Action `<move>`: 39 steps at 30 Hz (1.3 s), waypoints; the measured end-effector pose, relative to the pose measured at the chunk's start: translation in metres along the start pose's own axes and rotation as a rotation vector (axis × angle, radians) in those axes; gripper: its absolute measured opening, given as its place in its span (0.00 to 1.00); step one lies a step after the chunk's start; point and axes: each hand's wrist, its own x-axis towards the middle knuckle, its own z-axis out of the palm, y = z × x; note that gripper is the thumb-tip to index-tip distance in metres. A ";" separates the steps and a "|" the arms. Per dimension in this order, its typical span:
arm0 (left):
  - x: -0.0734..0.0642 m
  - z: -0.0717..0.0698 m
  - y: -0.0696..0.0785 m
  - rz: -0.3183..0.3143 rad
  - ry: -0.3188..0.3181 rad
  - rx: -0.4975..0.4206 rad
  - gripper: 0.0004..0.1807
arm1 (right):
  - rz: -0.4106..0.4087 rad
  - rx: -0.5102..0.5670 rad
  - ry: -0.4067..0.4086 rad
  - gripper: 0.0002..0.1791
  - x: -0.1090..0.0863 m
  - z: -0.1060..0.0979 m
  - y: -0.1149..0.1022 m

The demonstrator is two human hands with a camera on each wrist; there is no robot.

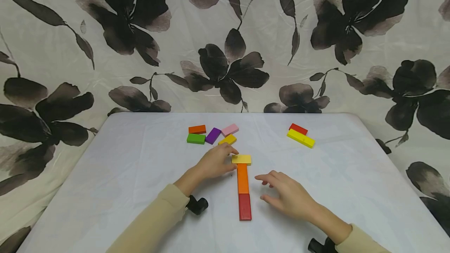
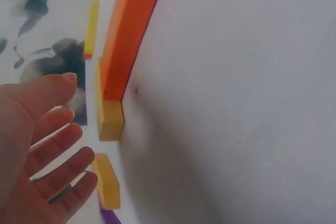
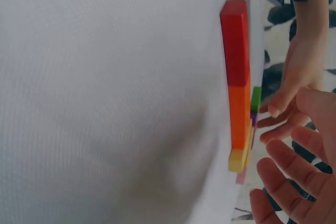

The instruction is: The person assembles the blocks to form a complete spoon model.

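Note:
In the head view, three blocks form a T shape on the table. A pale yellow block (image 1: 243, 159) lies crosswise at the far end, with an orange block (image 1: 243, 179) and then a dark red block (image 1: 245, 207) running in line toward the person. My left hand (image 1: 215, 162) is beside the pale yellow block, fingertips overlapping its left end in this view; the left wrist view shows the fingers (image 2: 63, 145) loosely spread and gripping nothing. To the right of the orange block hovers my right hand (image 1: 290, 196), fingers relaxed and holding nothing.
Beyond the left hand lie orange (image 1: 197, 129), green (image 1: 196, 139), purple (image 1: 213, 136), pink (image 1: 230, 129) and yellow (image 1: 227, 139) blocks. A bright yellow block (image 1: 300, 138) rests against a red block (image 1: 298, 129) at the back right. Floral cloth (image 1: 225, 18) hangs behind the white table (image 1: 140, 136).

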 end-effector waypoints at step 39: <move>-0.033 0.017 0.027 0.131 -0.086 0.294 0.44 | 0.162 -0.060 0.307 0.22 0.030 -0.010 0.130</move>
